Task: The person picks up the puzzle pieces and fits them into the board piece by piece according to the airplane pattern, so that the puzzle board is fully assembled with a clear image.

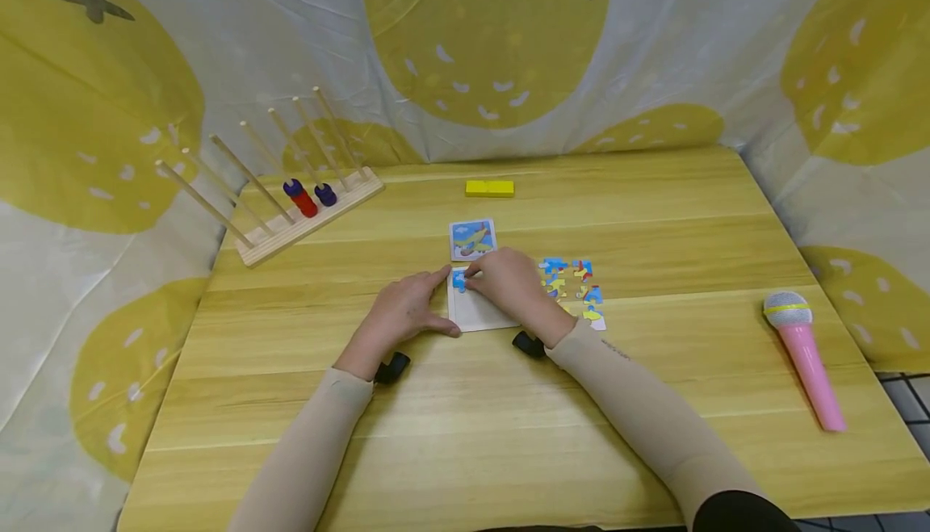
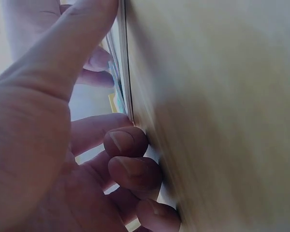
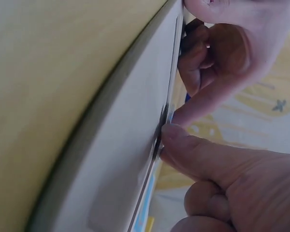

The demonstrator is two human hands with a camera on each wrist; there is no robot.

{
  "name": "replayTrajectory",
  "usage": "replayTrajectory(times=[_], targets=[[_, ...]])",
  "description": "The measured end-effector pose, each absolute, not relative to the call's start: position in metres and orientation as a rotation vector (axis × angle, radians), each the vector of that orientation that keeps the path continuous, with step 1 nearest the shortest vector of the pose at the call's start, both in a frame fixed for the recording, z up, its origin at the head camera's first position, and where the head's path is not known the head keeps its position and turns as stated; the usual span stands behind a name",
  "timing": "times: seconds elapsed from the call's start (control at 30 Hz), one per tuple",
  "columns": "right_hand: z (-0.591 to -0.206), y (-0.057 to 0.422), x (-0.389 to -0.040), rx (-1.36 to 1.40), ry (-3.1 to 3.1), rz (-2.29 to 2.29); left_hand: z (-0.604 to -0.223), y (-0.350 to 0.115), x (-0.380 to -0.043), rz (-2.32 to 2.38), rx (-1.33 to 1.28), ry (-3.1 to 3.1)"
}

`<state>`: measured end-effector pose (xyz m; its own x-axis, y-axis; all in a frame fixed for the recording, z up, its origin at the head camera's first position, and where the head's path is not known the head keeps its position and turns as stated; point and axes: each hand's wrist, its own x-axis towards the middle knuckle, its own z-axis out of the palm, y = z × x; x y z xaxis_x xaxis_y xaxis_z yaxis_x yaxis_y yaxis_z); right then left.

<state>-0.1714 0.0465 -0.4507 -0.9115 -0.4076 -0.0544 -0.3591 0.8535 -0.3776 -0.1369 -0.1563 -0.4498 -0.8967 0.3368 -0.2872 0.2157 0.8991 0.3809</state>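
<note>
One blue puzzle piece [image 1: 458,279] lies in the far left corner of the tray [image 1: 479,314], just left of the right hand [image 1: 514,283], which appears to pinch it narrowly. We judge it light, thin and stiff, its tabs fragile; grip opposite edges. We note the left hand [image 1: 407,306] spread wide along the tray's left side.
</note>
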Motion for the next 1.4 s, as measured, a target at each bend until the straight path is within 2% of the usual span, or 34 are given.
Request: replayTrajectory(times=[0.93,1.07,1.2,1.4], targets=[[-0.448,0.05,-0.175,-0.599,2.853,-0.546,-0.449,-0.157,-0.14,0.487,0.401,2.692],[-0.433,0.075,-0.182,-0.559,2.807,-0.725,-0.447,-0.157,-0.142,0.487,0.38,2.688],[-0.417,0.127,-0.187,-0.444,2.781,-0.932,-0.448,-0.156,-0.141,0.504,0.363,2.676],[-0.426,0.2,-0.191,-0.198,2.706,-1.061,-0.451,-0.154,-0.139,0.498,0.375,2.684]])
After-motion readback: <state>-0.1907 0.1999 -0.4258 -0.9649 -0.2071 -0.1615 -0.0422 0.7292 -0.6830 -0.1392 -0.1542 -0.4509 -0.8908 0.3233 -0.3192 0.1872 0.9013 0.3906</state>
